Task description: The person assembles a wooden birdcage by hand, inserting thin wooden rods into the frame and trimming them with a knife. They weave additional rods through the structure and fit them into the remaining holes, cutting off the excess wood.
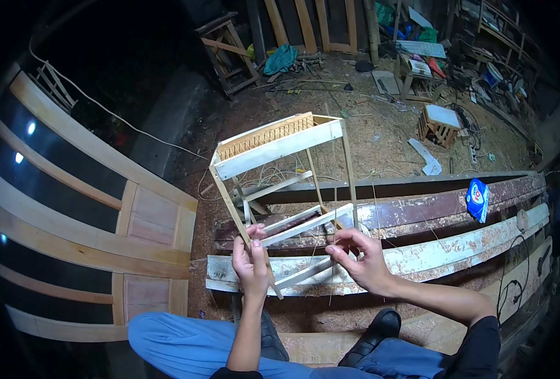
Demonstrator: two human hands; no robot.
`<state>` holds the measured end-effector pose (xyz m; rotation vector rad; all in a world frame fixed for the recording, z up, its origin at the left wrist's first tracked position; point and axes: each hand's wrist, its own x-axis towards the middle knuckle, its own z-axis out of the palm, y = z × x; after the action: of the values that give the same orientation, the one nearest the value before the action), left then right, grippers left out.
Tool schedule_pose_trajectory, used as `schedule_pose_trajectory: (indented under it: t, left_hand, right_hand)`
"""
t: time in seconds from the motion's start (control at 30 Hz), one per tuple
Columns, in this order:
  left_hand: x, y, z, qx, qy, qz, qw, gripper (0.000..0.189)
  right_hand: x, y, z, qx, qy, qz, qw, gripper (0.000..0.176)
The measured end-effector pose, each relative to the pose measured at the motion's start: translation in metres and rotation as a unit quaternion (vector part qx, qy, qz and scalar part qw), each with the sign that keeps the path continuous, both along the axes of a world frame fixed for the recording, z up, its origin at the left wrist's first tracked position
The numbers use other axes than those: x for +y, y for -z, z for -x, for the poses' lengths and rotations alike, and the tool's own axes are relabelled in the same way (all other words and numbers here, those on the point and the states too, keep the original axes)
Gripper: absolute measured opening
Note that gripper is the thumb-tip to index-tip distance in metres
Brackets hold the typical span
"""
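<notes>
A small four-legged wooden stand [280, 155] tilts in front of me. Its top is a pale frame with a row of thin upright pieces inside, and lighter bars join its legs lower down. My left hand [251, 262] is closed around the near left leg of the stand. Beside the right leg, my right hand [363, 259] has its thumb and forefinger pinched together on what looks like a thin strand [332, 284], which hangs below the fingertips. Exactly where the strand meets the stand is too fine to make out.
Long planks [412, 262] strewn with shavings lie across the front. A blue packet [477, 201] rests on them at right. Wooden door panels [157, 215] lean at left. Farther back are a small crate-like stool [440, 126], a low table [419, 72] and loose cords.
</notes>
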<state>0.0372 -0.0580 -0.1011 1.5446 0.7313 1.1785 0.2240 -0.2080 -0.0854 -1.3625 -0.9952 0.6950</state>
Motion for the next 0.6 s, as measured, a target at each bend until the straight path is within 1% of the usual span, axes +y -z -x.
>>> schedule_pose_trajectory:
  t: [0.03, 0.07, 0.1, 0.13, 0.17, 0.2, 0.27, 0.3, 0.33, 0.37, 0.4, 0.47, 0.5, 0.53, 0.6]
  left_hand:
    - [0.004, -0.003, 0.003, 0.023, 0.006, 0.000, 1.000, 0.034]
    - [0.007, -0.009, 0.004, 0.020, 0.001, -0.006, 1.000, 0.034]
    - [0.011, -0.016, 0.006, 0.042, 0.029, -0.005, 0.999, 0.038]
    - [0.014, -0.024, 0.008, 0.065, 0.059, -0.003, 0.996, 0.042]
    - [0.016, -0.029, 0.007, 0.051, 0.085, 0.019, 0.995, 0.051]
    - [0.017, -0.038, 0.007, 0.051, 0.111, 0.018, 0.992, 0.055]
    - [0.027, -0.048, 0.012, 0.092, 0.147, 0.070, 0.982, 0.059]
    - [0.032, -0.048, 0.016, 0.089, 0.181, 0.040, 0.979, 0.059]
    - [0.036, -0.047, 0.020, 0.070, 0.204, 0.066, 0.974, 0.060]
    - [0.038, -0.046, 0.024, 0.082, 0.195, 0.072, 0.975, 0.059]
    - [0.039, -0.044, 0.027, 0.092, 0.186, 0.077, 0.975, 0.057]
    - [0.039, -0.036, 0.027, 0.070, 0.175, 0.071, 0.979, 0.058]
    - [0.038, -0.032, 0.028, 0.054, 0.167, 0.073, 0.982, 0.059]
    - [0.037, -0.029, 0.030, 0.052, 0.160, 0.077, 0.983, 0.059]
    - [0.036, -0.029, 0.033, 0.074, 0.178, 0.080, 0.978, 0.057]
  right_hand:
    - [0.005, -0.004, 0.003, -0.012, -0.003, -0.008, 1.000, 0.023]
    - [0.011, -0.008, 0.007, -0.024, -0.006, -0.018, 1.000, 0.023]
    - [0.020, -0.009, 0.012, -0.059, 0.000, -0.041, 0.997, 0.025]
    - [0.029, -0.012, 0.018, -0.068, -0.007, -0.037, 0.997, 0.027]
    - [0.039, -0.008, 0.025, -0.103, 0.001, -0.063, 0.993, 0.028]
    - [0.052, -0.004, 0.032, -0.143, 0.007, -0.090, 0.986, 0.028]
    - [0.069, -0.014, 0.055, -0.109, 0.010, -0.071, 0.991, 0.025]
    - [0.077, -0.014, 0.066, -0.108, 0.014, -0.073, 0.991, 0.025]
    - [0.085, -0.017, 0.076, -0.107, 0.019, -0.076, 0.991, 0.024]
    - [0.091, -0.022, 0.085, -0.125, 0.070, -0.106, 0.984, 0.022]
    - [0.095, -0.019, 0.089, -0.161, 0.110, -0.107, 0.975, 0.019]
    - [0.098, -0.011, 0.099, -0.097, 0.155, -0.101, 0.978, 0.018]
    - [0.103, -0.009, 0.099, -0.162, 0.154, -0.122, 0.967, 0.017]
    - [0.103, -0.007, 0.100, -0.162, 0.146, -0.119, 0.969, 0.017]
    - [0.102, -0.005, 0.104, -0.099, 0.163, -0.119, 0.975, 0.018]
